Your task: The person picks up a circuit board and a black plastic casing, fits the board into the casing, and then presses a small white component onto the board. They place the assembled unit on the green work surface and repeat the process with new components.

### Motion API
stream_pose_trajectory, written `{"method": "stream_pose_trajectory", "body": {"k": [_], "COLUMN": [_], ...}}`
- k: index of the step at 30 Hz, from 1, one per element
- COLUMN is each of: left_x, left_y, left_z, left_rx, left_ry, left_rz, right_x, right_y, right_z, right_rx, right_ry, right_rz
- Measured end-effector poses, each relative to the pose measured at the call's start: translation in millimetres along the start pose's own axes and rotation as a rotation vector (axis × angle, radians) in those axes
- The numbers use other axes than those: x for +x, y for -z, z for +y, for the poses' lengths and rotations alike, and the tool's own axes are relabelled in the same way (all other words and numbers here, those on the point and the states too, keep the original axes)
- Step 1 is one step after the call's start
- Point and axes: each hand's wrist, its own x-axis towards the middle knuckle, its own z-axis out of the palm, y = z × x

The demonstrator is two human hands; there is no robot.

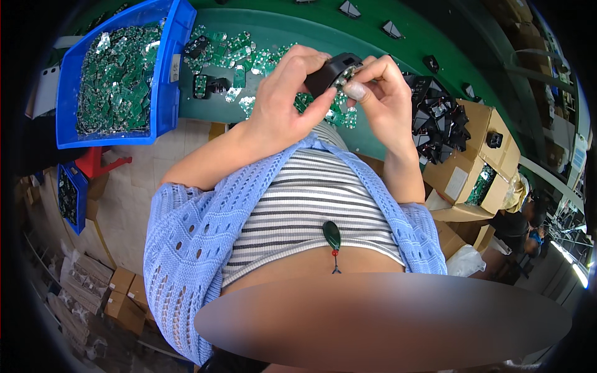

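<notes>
Left hand: the left hand (pixel 283 99) is raised in the upper middle of the frame, wrist bent, fingers curled over the top of a black plastic housing (pixel 333 71) and clamped on it
Right hand: the right hand (pixel 382 93) meets it from the right, thumb and forefinger pinched on a small green circuit board (pixel 344 76) set against the housing's open side
Forearms: both rise from the lower middle, bare below the sleeves of a blue knitted cardigan (pixel 186 242)
Bench: a green bench (pixel 280 28) curves across the top of the frame, strewn with loose green boards (pixel 233 53) just behind the hands
Blue bin: a blue bin (pixel 158 93) full of green boards sits at upper left, touching the bench edge
Carton: a cardboard carton (pixel 469 165) at right holds more black housings (pixel 438 121)
Floor: pale floor at left, with flat cardboard boxes (pixel 121 298) at lower left
Hard to make out: how far the board sits inside the housing is hidden by the fingers; the lower frame is blurred out; a person at far right is dim and partly cut off
</notes>
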Motion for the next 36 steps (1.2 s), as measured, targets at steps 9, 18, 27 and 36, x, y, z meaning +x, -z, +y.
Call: {"method": "stream_pose_trajectory", "body": {"k": [9,18,27,36], "left_x": [-6,-6,-4,-4], "left_y": [-3,-6,-7,-6], "left_z": [-14,-3,-3,0], "left_rx": [-0.254,-0.177,-0.275,-0.071], "left_ry": [0.313,0.146,0.239,0.163], "left_rz": [0.080,0.045,0.046,0.072], "right_x": [2,-3,0,-5], "right_y": [-10,-25,-20,-30], "right_z": [21,36,46,42], "right_rx": [-0.038,0.370,0.407,0.444], "right_ry": [0.034,0.195,0.186,0.085], "right_rz": [0.081,0.045,-0.031,0.071]}}
